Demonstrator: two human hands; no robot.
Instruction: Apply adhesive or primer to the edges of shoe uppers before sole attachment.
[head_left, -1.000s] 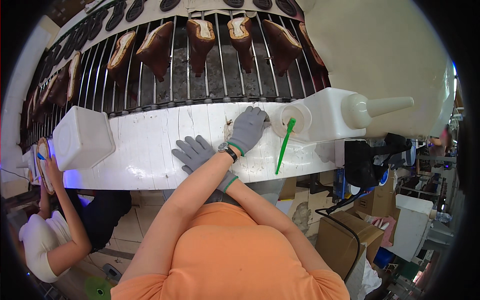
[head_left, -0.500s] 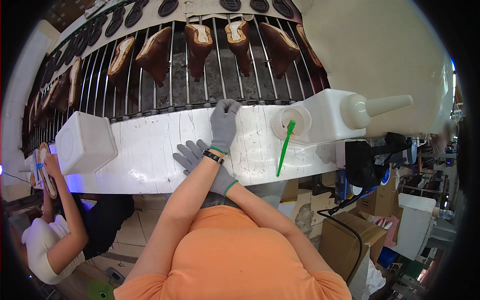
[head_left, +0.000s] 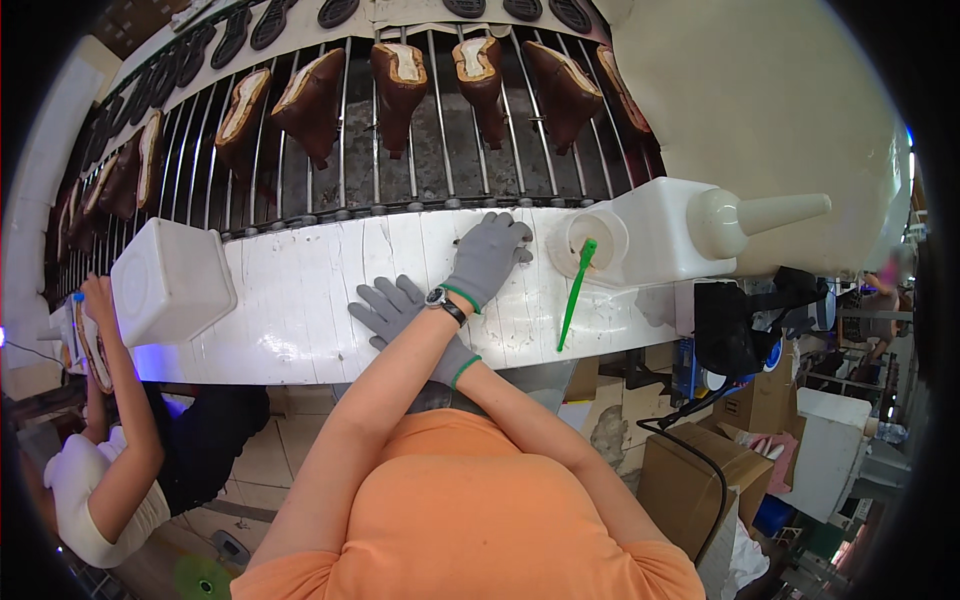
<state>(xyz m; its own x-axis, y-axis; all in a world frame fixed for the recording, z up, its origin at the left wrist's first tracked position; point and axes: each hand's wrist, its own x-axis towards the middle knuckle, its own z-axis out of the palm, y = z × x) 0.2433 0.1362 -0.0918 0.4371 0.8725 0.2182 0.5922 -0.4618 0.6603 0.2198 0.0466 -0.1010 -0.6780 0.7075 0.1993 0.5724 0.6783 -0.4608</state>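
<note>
My forearms cross over the white table edge, the left one on top. My left hand, in a grey glove with a watch at its wrist, rests palm down with fingers apart and slightly bent, no object visible in it. Under the left wrist, my right hand, gloved too, lies with its fingers spread on the white surface. Nearest to the left hand is a clear cup with a green brush leaning over its rim.
A white bottle with a spout lies by the cup. Brown shoe uppers stand sole-up on a roller conveyor, with dark soles behind. A white container stands left, near a co-worker's hand. Cardboard boxes sit right.
My left hand has moved right, and its fingers have gone from curled to spread. My right hand stays put. The co-worker's hands have shifted slightly upward.
</note>
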